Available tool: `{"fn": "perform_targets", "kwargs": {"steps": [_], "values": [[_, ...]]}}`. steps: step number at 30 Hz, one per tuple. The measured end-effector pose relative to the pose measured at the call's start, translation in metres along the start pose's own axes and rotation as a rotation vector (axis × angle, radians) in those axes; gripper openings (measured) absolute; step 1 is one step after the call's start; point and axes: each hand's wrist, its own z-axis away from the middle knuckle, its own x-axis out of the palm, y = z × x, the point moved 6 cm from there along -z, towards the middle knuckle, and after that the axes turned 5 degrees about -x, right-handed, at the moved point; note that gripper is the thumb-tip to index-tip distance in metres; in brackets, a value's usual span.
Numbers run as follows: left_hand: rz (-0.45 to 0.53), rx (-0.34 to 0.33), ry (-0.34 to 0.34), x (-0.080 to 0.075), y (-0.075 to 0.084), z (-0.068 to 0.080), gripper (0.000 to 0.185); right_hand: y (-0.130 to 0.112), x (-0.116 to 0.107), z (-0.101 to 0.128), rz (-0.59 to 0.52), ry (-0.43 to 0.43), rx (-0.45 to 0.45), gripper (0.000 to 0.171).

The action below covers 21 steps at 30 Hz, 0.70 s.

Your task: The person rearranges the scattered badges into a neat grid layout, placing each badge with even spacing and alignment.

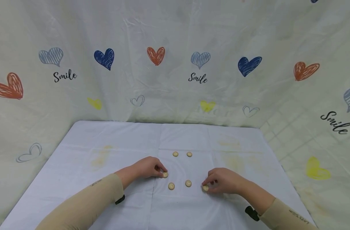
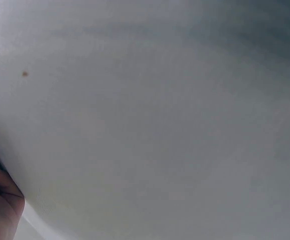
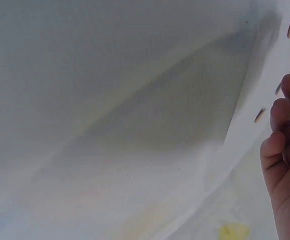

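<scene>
sleeves of tan cloth come in from the bottom of the head view, and from them the left hand (image 1: pixel 146 168) and the right hand (image 1: pixel 224 182) reach onto a white cloth (image 1: pixel 105 198) spread over the table. the left fingertips are pinched together on a small round button (image 1: pixel 165 174); the right fingers are curled down and nip another button (image 1: pixel 205 188) against the cloth. two more buttons (image 1: pixel 171 186) (image 1: pixel 188 183) lie between the hands, just apart from each other, and a farther pair (image 1: pixel 175 154) (image 1: pixel 189 154) sits side by side toward the back. to my eye both hands are placing or shifting buttons, and it would go best with a light pinch on the rim and a flat slide, so the cloth doesn't wrinkle and nudge the neighbours. the backdrop (image 1: pixel 175 48) is printed with hearts and the word "smile" in script, readable three times.

from the left wrist there is little but blurred white cloth; a bit of the hand shows at the lower left corner, and i cannot tell how the fingers lie.

from the right wrist, curled fingers (image 3: pixel 280 150) show at the right edge, with a few buttons seen edge-on past them.
</scene>
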Motion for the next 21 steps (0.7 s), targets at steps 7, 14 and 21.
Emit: {"fn": "perform_targets", "kwargs": {"steps": [7,14,21], "values": [[-0.006,-0.008,-0.005,0.000,0.000,0.000,0.019,0.012,-0.013,-0.005,0.032,0.056,0.028,0.021],[-0.009,-0.005,0.000,-0.001,-0.002,-0.001,0.019,0.037,-0.030,-0.018,0.044,0.123,0.082,0.019],[-0.011,-0.014,-0.010,0.000,-0.002,-0.001,0.018,0.068,-0.044,-0.036,0.022,0.142,0.181,0.020]]}}
